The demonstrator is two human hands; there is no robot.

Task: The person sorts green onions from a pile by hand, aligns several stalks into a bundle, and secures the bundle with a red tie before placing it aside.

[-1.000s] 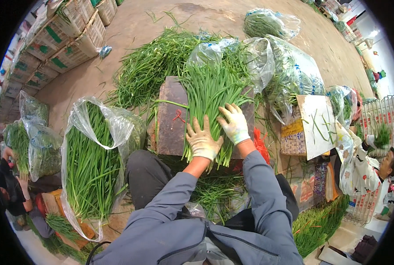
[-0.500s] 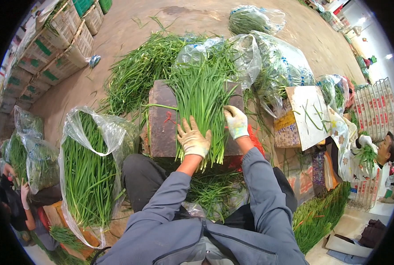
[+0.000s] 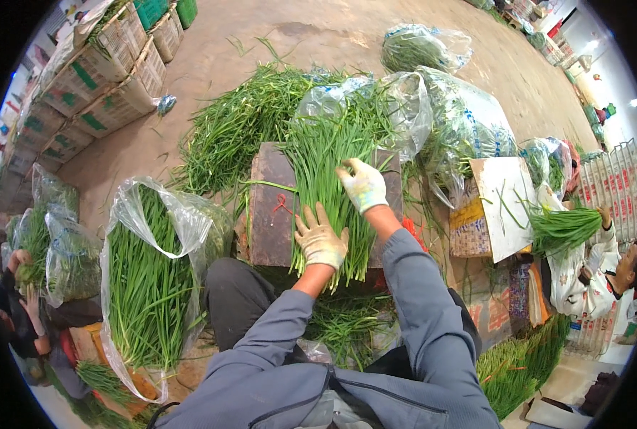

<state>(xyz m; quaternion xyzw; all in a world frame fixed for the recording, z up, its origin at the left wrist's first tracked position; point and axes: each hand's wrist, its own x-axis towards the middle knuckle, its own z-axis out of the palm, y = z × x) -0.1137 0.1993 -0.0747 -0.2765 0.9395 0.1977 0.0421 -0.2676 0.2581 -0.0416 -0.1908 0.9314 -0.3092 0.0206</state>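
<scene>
A thick spread of long green Chinese chives lies across a dark brown board in front of me, its pale cut ends toward my lap. My left hand, in a cream work glove, rests on the lower part of the chives with its fingers spread. Farther up, my right hand, gloved in white with yellowish stains, is over their right side, fingers loosely bent and apart. A red tie lies on the board's left part, next to a single stray leaf.
Loose chives heap beyond the board. A bag of chives stands at left, and filled bags at far right. Stacked crates line the left. A co-worker at right holds a chive bunch; another sits at left.
My right hand has moved from the board's right edge leftward onto the chives. My left hand stays spread on them. The co-worker at right has raised a bunch of chives.
</scene>
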